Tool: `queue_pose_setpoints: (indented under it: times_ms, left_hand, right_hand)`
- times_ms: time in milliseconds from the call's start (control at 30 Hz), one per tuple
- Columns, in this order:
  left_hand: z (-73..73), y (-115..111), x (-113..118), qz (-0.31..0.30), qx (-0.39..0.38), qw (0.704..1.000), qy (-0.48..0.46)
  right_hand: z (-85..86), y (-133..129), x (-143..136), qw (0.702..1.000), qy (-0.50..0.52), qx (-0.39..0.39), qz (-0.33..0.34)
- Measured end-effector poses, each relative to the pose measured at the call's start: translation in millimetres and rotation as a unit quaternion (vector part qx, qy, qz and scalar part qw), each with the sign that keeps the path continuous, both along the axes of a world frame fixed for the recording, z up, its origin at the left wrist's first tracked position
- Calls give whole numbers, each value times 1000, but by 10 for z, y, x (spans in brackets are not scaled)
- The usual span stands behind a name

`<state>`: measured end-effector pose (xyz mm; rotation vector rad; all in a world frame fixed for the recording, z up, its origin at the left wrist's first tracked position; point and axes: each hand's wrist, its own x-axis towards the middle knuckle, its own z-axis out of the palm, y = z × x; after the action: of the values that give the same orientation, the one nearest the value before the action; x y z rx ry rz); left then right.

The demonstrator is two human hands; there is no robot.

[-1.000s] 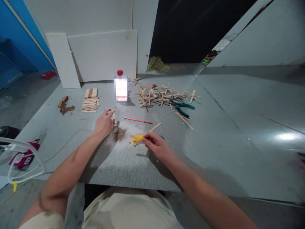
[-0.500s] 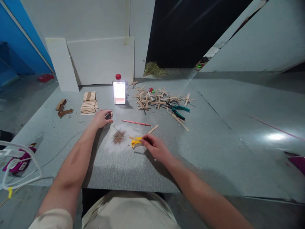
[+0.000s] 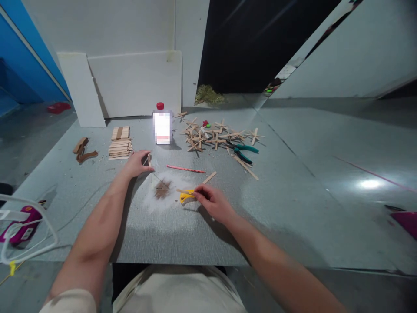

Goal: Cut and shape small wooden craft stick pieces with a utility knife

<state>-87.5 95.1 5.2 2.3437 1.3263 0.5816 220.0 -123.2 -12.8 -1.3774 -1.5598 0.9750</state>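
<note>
My left hand (image 3: 140, 164) rests above the table at centre left, its thumb and fingers curled round a small pale piece (image 3: 149, 160) that I cannot make out well. My right hand (image 3: 211, 201) pinches a wooden stick (image 3: 185, 191) that points left. Just under that stick lies a yellow tool (image 3: 186, 198), partly hidden by the fingers. Between my hands is a brown stain with white powder (image 3: 162, 188) and thin bits on it. A red pencil (image 3: 186, 169) lies behind it, and a loose stick (image 3: 209, 177) sits behind my right hand.
Behind are a red-capped bottle (image 3: 162, 128), stacked sticks (image 3: 120, 148), a pile of crossed sticks (image 3: 208, 138) and green-handled pliers (image 3: 244, 153). Brown strips (image 3: 84, 150) lie at left, near a purple power strip (image 3: 26, 226) with white cables. White boards (image 3: 140, 82) stand at the back.
My left hand has opened its thumb and fingers slightly further around the small piece. My right hand has barely moved. The whole view has shifted a little.
</note>
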Motion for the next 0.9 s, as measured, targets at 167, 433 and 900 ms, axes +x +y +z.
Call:
queue_pose_setpoints:
  times_ms: [167, 433, 900]
  left_hand:
    - [74, -109, 86, 30, -18, 998, -43]
    - [200, -590, 430, 73, -98, 990, -71]
    - [111, -1609, 715, -50, -172, 972, -152]
  right_hand:
    - [-8, 1, 15, 1000, -3, -1, -18]
    - [-7, -18, 24, 999, 6, 7, -42]
    - [188, -170, -65, 997, -38, 58, -26]
